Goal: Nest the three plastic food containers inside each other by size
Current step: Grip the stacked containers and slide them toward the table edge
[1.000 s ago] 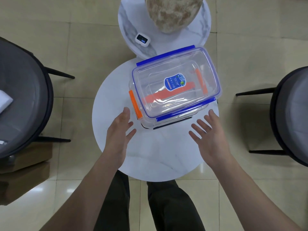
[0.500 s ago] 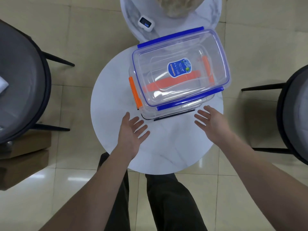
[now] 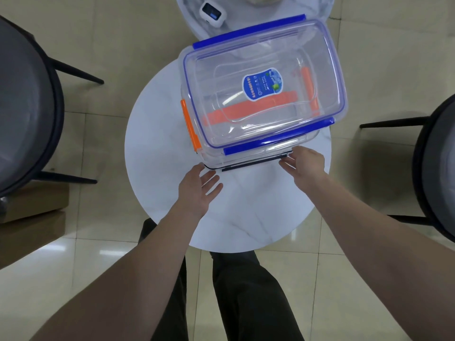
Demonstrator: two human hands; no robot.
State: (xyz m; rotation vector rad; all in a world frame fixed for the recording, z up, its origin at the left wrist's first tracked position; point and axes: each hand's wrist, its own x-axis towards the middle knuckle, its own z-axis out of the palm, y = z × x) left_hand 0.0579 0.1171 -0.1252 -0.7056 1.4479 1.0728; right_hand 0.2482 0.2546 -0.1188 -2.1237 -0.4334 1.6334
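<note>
A stack of clear plastic food containers sits on the round white table (image 3: 157, 148). The top one is a clear lid with blue clips (image 3: 261, 80) and a blue label. Beneath it shows a container with orange clips (image 3: 189, 126), and lowest a dark-rimmed container (image 3: 256, 163) along the near edge. My left hand (image 3: 199, 188) hovers flat with fingers apart just in front of the stack's near left corner. My right hand (image 3: 305, 163) touches the near right corner at the dark rim, fingers extended, gripping nothing that I can see.
A second round marble table (image 3: 194, 23) stands behind, carrying a small white device (image 3: 213, 13). Dark chairs flank the table at left (image 3: 29, 107) and right (image 3: 435, 168). My legs are under the near table edge.
Both hands have moved forward toward the stack's near edge; the right one now reaches the dark rim. The view has shifted closer.
</note>
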